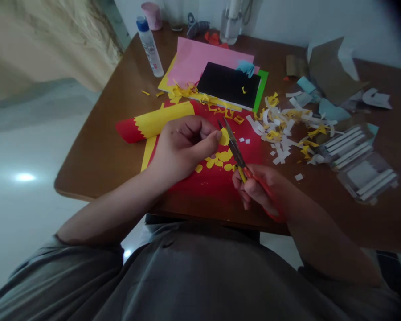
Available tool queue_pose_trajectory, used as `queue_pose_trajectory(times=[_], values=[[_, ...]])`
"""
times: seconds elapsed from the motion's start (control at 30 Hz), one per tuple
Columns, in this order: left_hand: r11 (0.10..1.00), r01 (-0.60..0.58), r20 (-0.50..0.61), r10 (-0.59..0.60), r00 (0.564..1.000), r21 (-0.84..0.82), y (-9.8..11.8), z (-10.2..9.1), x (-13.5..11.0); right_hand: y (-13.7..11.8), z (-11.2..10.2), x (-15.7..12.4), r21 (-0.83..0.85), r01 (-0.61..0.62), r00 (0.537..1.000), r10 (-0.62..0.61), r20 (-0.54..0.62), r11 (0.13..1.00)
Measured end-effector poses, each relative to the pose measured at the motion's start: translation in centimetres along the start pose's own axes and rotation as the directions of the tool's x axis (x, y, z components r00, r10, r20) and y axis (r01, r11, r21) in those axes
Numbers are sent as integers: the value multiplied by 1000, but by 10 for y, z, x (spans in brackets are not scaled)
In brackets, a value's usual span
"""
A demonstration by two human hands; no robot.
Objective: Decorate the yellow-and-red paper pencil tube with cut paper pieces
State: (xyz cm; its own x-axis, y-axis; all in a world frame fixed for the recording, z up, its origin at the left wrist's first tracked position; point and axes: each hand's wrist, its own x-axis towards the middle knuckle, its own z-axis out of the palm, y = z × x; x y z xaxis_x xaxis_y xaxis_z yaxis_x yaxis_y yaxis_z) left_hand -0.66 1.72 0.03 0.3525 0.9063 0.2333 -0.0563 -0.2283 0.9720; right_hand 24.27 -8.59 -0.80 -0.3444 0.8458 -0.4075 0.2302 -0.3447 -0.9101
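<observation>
Yellow paper piece point(224, 136) is pinched in the closed left hand point(183, 147) over the red sheet point(217, 185) on the tabletop point(103, 147) — right hand point(259, 189) grips the scissors point(235, 149). Several cut-outs point(220, 157) already lie there — this one seems mid-cut.

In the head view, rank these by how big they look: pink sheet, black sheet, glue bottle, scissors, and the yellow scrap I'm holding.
1. pink sheet, partly covered
2. black sheet
3. glue bottle and scissors in the right hand, about alike; scissors nearer, so unranked
4. yellow scrap pinched in the left hand
</observation>
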Motion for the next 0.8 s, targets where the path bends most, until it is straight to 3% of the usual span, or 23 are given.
queue_pose_trajectory(times=[0.33, 0.63, 0.8], values=[[1000, 28, -4, -28, 1000, 13, 1, -1, 0, -7, 2, -4, -26, 11, 1000, -11, -19, 1000], [999, 47, -11, -47, 999, 5, 2, -1, -1, -8, -2, -4, -40, -10, 999, 11, 35, 999], [999, 52, -2, -52, 999, 10, 2, -1, -1, -9, 0, -4, -64, -12, 1000, 12, 0, 998]])
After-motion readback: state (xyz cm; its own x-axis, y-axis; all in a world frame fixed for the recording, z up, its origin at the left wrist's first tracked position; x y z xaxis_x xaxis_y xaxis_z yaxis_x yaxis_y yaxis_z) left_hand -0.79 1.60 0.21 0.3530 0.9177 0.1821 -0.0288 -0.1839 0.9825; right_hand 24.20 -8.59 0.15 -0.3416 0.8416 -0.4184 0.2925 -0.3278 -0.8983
